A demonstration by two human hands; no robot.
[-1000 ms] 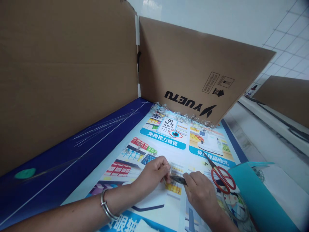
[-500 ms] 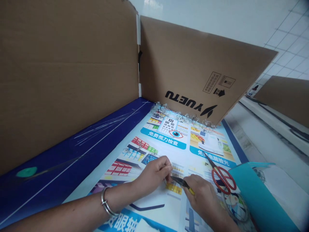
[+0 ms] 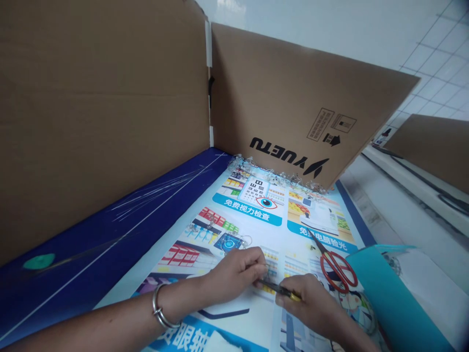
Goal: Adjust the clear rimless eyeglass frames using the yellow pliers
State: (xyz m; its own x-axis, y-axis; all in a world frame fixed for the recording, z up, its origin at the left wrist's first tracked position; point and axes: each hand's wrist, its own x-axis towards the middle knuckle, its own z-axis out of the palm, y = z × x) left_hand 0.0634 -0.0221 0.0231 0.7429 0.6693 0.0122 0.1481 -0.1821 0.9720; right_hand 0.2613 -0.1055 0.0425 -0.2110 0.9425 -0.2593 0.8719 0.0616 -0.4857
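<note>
My left hand point(image 3: 238, 271), with a silver bangle point(image 3: 160, 308) at the wrist, is closed in a pinch. What seems a thin wire point(image 3: 247, 240) loops out above its fingers; most of it is hidden. My right hand point(image 3: 306, 298) grips dark-jawed pliers point(image 3: 273, 285) with yellow on the handles. The tips of the pliers meet the left fingertips, and whatever is between them is too small to see. Both hands are just above a printed poster sheet point(image 3: 273, 239). Red-handled scissors point(image 3: 339, 271) lie open to the right of my right hand.
Cardboard panels point(image 3: 102, 98) stand at the left and back point(image 3: 293, 93). Tangled small wire pieces point(image 3: 278, 178) line the back panel's foot. A turquoise folder point(image 3: 399, 293) is at the right, beside a coil of wire point(image 3: 368, 313). A green patch point(image 3: 39, 261) lies on the blue surface point(image 3: 120, 239).
My right hand has turned the pliers, lowering their tips against the left fingertips. My left hand has shifted slightly right and down, and a thin loop now shows above it.
</note>
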